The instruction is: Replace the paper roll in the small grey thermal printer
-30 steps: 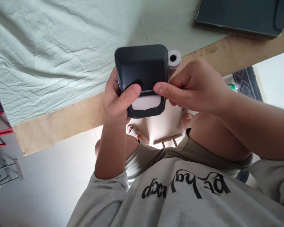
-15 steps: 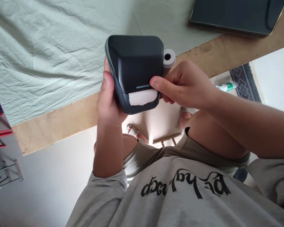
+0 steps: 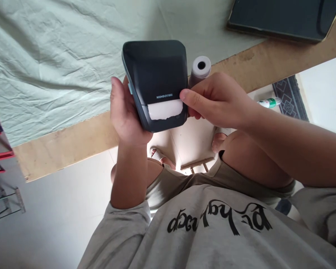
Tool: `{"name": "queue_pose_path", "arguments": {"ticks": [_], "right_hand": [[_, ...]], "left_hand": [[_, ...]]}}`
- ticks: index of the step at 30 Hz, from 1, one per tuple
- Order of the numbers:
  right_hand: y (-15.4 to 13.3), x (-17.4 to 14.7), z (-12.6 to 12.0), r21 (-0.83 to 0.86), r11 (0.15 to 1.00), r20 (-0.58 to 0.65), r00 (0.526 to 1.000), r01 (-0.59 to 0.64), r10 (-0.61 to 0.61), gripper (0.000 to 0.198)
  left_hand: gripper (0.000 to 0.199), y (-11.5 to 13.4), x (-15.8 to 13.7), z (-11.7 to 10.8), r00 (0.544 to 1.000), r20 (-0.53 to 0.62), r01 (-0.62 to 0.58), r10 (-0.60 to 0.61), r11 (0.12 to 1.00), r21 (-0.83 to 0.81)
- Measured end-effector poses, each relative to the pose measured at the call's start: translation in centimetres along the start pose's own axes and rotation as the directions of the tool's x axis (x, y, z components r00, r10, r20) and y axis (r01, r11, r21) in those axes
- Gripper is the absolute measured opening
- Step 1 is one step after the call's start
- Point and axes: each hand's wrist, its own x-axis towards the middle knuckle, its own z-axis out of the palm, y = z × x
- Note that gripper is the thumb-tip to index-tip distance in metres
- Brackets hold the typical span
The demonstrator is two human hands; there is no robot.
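A black label printer [image 3: 155, 69] with NIIMBOT printed on its lid is held up over the table's front edge, tilted toward me. A torn-edged strip of white paper [image 3: 165, 109] sticks out of its slot. My left hand [image 3: 127, 117] carries it from below and the left side, its thumb raised off the casing. At the printer's lower right corner, my right hand [image 3: 218, 98] is closed, thumb on the top by the paper slot and fingers curled at the side. A white paper roll [image 3: 200, 69] stands just right of the printer, its lower part hidden by my right hand.
A pale green cloth [image 3: 58, 59] covers the table, leaving a bare wooden edge [image 3: 70, 151]. A dark tablet-like device [image 3: 282, 18] lies at the upper right. Red-edged racks [image 3: 1, 156] stand at the left. Below are my legs and a patterned mat [image 3: 289, 99].
The printer has shifted slightly left, opening a gap to the paper roll, which shows more. My left thumb has moved off the printer's side. My right hand keeps its hold.
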Motion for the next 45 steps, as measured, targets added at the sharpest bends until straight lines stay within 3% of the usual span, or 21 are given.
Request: {"name": "queue_pose_path", "arguments": {"ticks": [3, 8, 12, 17, 22, 29, 32, 34, 37, 39, 41, 43, 45], "right_hand": [[0.0, 0.0, -0.1, -0.013, 1.000, 0.016, 1.000, 0.022, -0.022, 0.053], [0.1, 0.1, -0.3, -0.035, 0.998, 0.033, 0.998, 0.050, -0.049, 0.050], [0.5, 0.1, -0.4, -0.087, 0.992, 0.065, 0.995, 0.087, -0.082, 0.049], [0.7, -0.2, -0.6, -0.109, 0.985, 0.130, 0.984, 0.134, -0.120, 0.048], [0.6, -0.2, -0.6, -0.121, 0.988, 0.130, 0.988, 0.098, -0.082, 0.049], [-0.1, 0.2, -0.8, -0.146, 0.989, 0.020, 0.999, 0.029, -0.027, 0.049], [-0.8, -0.3, -0.9, -0.060, 0.996, -0.131, 0.989, 0.062, -0.069, 0.049], [-1.4, -0.7, -0.8, 0.067, 0.985, -0.257, 0.956, 0.161, -0.139, 0.048], [-2.0, -1.0, -0.8, 0.148, 0.935, -0.444, 0.866, 0.323, -0.229, 0.033], [-2.1, -0.9, -1.0, 0.062, 0.937, -0.492, 0.827, 0.345, -0.272, 0.025], [-2.0, -0.6, -1.2, -0.106, 0.944, -0.468, 0.822, 0.311, -0.323, 0.023], [-2.0, -0.1, -1.3, -0.332, 0.914, -0.410, 0.838, 0.231, -0.361, 0.027], [-2.2, 0.4, -1.2, -0.511, 0.854, -0.349, 0.885, 0.096, -0.308, 0.030]], "left_hand": [[0.051, 0.1, -0.2, 0.2, 0.992, 0.123, 0.019, -0.007, 0.996, -0.090], [0.055, -0.1, 0.0, -0.3, 0.996, 0.070, 0.066, -0.062, 0.996, -0.062], [0.045, -0.4, 0.2, -0.7, 0.999, 0.016, 0.037, -0.037, 0.999, -0.035], [0.037, -0.2, 0.5, -0.9, 0.991, -0.100, 0.094, -0.089, 0.994, 0.047], [0.037, -0.4, 0.6, -1.4, 0.990, -0.105, 0.101, -0.097, 0.994, 0.034], [0.039, -0.1, 0.5, -0.7, 0.992, 0.080, 0.098, -0.093, 0.993, -0.060], [0.044, 0.2, 0.2, -0.2, 0.987, 0.147, 0.077, -0.071, 0.996, -0.041], [0.043, 0.2, 0.1, -0.3, 0.987, 0.158, 0.035, -0.039, 0.999, 0.029], [0.033, 0.2, 0.0, -0.7, 0.988, 0.149, 0.009, -0.028, 0.992, 0.124], [0.032, 0.1, 0.0, -0.9, 0.988, 0.144, 0.033, -0.052, 0.990, 0.136], [0.032, 0.0, 0.1, -0.9, 0.990, 0.131, 0.034, -0.052, 0.991, 0.132], [0.034, -0.2, 0.1, -1.0, 0.994, 0.109, 0.007, -0.022, 0.991, 0.137], [0.037, -0.3, 0.0, -1.0, 0.995, 0.099, -0.004, -0.010, 0.989, 0.147]]}}
